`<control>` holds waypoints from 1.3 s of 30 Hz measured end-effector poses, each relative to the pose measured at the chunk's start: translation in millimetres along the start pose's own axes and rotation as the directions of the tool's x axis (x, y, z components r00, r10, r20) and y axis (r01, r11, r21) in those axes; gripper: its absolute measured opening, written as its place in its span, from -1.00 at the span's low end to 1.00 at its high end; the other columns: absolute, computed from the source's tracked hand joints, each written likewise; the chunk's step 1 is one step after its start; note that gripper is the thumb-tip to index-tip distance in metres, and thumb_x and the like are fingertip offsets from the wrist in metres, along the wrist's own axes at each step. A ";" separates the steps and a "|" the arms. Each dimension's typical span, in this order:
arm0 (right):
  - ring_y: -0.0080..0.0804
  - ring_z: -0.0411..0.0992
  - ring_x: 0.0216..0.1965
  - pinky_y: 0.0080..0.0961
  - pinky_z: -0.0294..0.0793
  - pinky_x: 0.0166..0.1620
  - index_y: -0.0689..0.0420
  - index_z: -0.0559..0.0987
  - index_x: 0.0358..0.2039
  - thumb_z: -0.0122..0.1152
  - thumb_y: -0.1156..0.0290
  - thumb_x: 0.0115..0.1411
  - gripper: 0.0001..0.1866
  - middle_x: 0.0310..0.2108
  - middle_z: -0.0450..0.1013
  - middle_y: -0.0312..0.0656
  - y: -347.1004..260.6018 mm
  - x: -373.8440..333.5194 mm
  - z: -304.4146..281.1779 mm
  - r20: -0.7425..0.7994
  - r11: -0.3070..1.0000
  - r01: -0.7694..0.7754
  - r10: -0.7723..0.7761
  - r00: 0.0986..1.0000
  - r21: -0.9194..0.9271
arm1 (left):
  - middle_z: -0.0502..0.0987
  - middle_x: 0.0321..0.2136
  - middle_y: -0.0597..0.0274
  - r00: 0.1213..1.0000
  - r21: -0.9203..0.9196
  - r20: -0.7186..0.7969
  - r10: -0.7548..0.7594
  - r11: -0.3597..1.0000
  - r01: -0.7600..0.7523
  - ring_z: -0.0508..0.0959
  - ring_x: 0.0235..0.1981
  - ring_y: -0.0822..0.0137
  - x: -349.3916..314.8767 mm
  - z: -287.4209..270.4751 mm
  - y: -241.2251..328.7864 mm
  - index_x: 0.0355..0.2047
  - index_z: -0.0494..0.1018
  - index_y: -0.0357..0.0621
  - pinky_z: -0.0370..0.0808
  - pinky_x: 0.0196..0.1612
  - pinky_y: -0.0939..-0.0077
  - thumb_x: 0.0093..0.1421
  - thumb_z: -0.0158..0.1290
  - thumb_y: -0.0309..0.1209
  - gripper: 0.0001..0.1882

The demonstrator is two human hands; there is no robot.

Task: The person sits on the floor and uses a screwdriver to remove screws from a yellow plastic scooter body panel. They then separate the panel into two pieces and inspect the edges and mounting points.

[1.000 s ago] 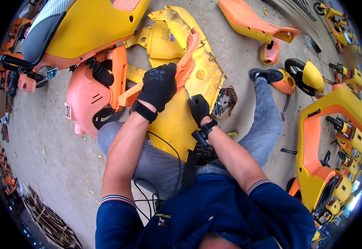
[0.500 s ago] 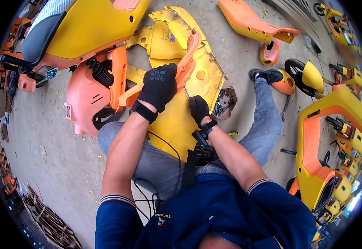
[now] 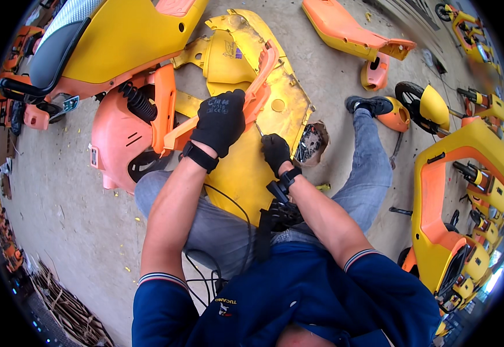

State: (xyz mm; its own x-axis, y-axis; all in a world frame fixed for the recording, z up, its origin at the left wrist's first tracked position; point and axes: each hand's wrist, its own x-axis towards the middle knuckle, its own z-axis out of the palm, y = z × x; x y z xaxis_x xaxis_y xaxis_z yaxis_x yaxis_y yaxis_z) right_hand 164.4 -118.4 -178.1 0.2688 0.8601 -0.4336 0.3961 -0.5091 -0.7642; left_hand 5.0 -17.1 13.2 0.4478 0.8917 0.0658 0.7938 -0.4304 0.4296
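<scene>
1. Orange plastic trim [image 3: 260, 87], long and curved, sits in my left hand [image 3: 219, 121], its black-gloved fingers curled tightly round the piece.
2. From my overhead view, the trim lies over a large yellow panel [image 3: 237, 185], which reaches from between the spread legs [image 3: 373, 165] out across the concrete floor [image 3: 73, 196].
3. With my right hand [image 3: 276, 154], also gloved in black, I grip a slim metal shaft [image 3: 260, 130], fingers clenched on it; it points toward the trim's lower edge, and I cannot tell whether they touch.
4. Just right of the panel I see a torn cardboard box [image 3: 326, 151] holding small dark parts [image 3: 310, 141].
5. Left of the trim stands a pink fairing [image 3: 125, 130].
</scene>
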 end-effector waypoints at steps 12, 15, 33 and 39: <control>-0.07 0.52 -0.41 -0.23 0.47 -0.30 0.14 0.53 -0.37 0.20 0.22 0.20 -0.77 -0.50 0.52 -0.02 1.6 -0.8 8.8 -0.164 0.991 0.129 -0.133 0.977 -0.035 | 0.55 -0.44 0.02 0.992 -0.031 -0.108 0.068 0.997 -0.071 0.56 -0.31 -0.07 -5.4 7.6 -9.3 -0.25 0.53 0.00 0.48 -0.26 0.05 -0.02 0.05 -0.52 -0.72; -0.37 0.40 -0.60 -0.43 0.39 -0.49 0.13 0.52 -0.42 0.19 0.18 0.23 -0.73 -0.59 0.45 -0.21 8.5 5.2 4.6 0.051 0.951 -0.027 0.011 0.999 0.309 | 0.54 -0.44 0.03 0.995 -0.016 -0.078 0.059 0.998 -0.060 0.56 -0.33 -0.06 -4.0 7.6 -6.6 -0.33 0.43 -0.07 0.47 -0.28 0.06 0.00 0.03 -0.52 -0.82; -0.36 0.44 -0.54 -0.38 0.42 -0.38 0.16 0.55 -0.39 0.11 0.18 0.25 -0.71 -0.51 0.52 -0.14 18.9 13.1 3.1 0.272 0.895 -0.220 0.116 0.955 0.389 | 0.53 -0.47 -0.02 0.994 -0.022 -0.079 0.070 0.997 -0.072 0.55 -0.34 -0.10 -2.1 9.4 -8.8 -0.35 0.43 -0.10 0.46 -0.28 0.02 0.01 0.05 -0.50 -0.85; -0.32 0.48 -0.48 -0.29 0.43 -0.35 0.18 0.52 -0.39 0.19 0.18 0.21 -0.71 -0.56 0.50 -0.17 5.7 4.2 3.2 0.063 0.980 -0.080 0.070 0.996 0.181 | 0.53 -0.46 -0.01 0.994 -0.025 -0.080 0.069 0.997 -0.072 0.54 -0.34 -0.09 -1.8 8.9 -8.9 -0.36 0.40 -0.11 0.45 -0.27 0.04 0.03 0.04 -0.50 -0.87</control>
State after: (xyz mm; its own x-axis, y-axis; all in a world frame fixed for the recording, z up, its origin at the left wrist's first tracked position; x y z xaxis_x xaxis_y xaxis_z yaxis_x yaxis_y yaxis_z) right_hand 165.0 -117.6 -185.8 0.2402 0.8226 -0.5153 0.2079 -0.5621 -0.8005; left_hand 0.8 -16.1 1.2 0.4675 0.8680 0.1672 0.7491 -0.4894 0.4463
